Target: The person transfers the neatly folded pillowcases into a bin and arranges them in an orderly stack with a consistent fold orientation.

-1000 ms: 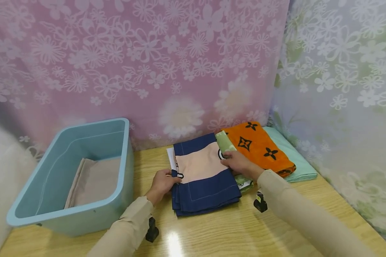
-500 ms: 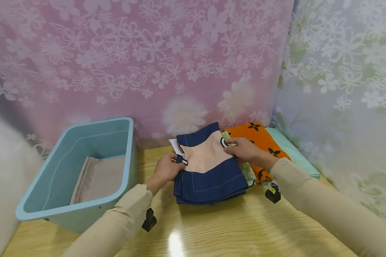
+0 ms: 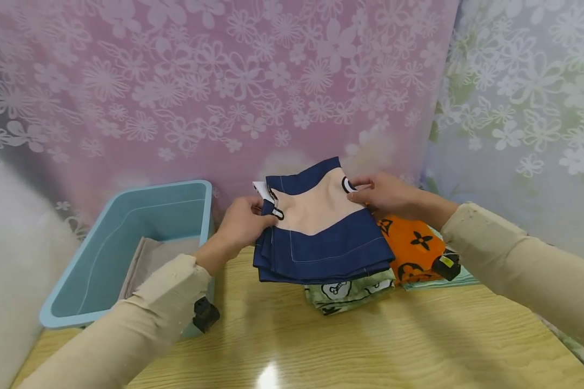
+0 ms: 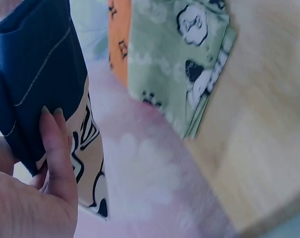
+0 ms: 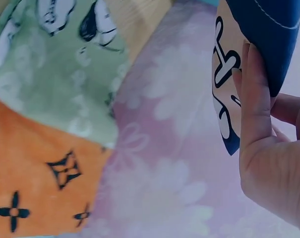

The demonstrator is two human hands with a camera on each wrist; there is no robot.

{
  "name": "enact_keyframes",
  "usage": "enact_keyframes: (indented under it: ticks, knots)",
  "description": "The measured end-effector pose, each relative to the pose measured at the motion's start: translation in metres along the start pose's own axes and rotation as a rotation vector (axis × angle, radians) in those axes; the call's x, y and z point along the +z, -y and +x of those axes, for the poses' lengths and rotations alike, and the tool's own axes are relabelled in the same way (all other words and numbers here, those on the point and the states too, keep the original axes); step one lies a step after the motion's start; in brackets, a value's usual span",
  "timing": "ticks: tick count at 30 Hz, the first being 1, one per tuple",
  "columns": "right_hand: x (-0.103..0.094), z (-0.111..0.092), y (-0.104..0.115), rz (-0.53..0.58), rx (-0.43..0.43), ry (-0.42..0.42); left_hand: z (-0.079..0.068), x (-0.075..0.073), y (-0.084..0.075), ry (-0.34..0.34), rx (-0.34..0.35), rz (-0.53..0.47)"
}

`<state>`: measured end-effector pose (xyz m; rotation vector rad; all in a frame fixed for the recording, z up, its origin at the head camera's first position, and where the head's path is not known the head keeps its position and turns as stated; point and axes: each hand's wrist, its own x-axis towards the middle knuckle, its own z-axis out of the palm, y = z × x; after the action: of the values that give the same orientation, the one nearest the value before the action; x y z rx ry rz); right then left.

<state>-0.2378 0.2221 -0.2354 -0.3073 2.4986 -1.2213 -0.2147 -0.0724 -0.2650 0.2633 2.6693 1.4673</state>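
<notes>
A folded navy and peach cloth [image 3: 311, 213] hangs lifted above the table between my two hands. My left hand [image 3: 240, 224] pinches its left edge, thumb on top and fingers beneath. At the opposite edge, my right hand [image 3: 391, 195] grips it the same way, beside a black-and-white printed mark. The left wrist view shows the cloth's layers [image 4: 40, 64] held between fingers and thumb, with black line drawing on the underside. Below it lies a folded green cloth [image 3: 352, 294] with cartoon dog prints, partly hidden by the lifted one.
An orange towel [image 3: 416, 240] with black motifs lies at the right, over a mint-green cloth [image 3: 459, 280]. At the left stands a blue plastic tub [image 3: 208, 210] with a folded beige cloth [image 3: 158, 262] inside. A pink flowered curtain [image 3: 199, 119] hangs behind the wooden table [image 3: 350, 351].
Both hands have raised the navy and peach cloth off the pile, up from the table. More of the green cloth beneath now shows at the front. The head view has shifted slightly.
</notes>
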Motion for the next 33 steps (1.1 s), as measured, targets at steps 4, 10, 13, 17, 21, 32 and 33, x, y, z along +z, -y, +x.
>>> enact_keyframes:
  ticks: [4,10,13,17,21,32,33]
  knots:
    - [0.002,0.002,0.022,-0.016,-0.028,0.006,-0.001,-0.020,-0.004,0.001,0.009,0.047]
    - [0.014,0.012,0.039,0.037,-0.077,0.001,-0.003,-0.043,0.000,0.028,-0.005,0.041]
    - [0.022,0.019,0.041,0.075,-0.075,-0.005,-0.006,-0.052,0.003,0.032,-0.018,0.051]
    - [0.033,0.027,0.044,0.150,-0.067,0.005,-0.010,-0.066,0.006,0.021,-0.043,0.092]
    - [0.043,0.033,0.051,0.242,-0.065,0.032,-0.014,-0.082,0.005,0.024,-0.079,0.159]
    - [0.079,0.049,0.078,0.424,-0.117,0.078,-0.029,-0.129,0.003,0.049,-0.083,0.384]
    - [0.082,0.051,0.080,0.432,-0.123,0.081,-0.030,-0.133,0.003,0.052,-0.083,0.393]
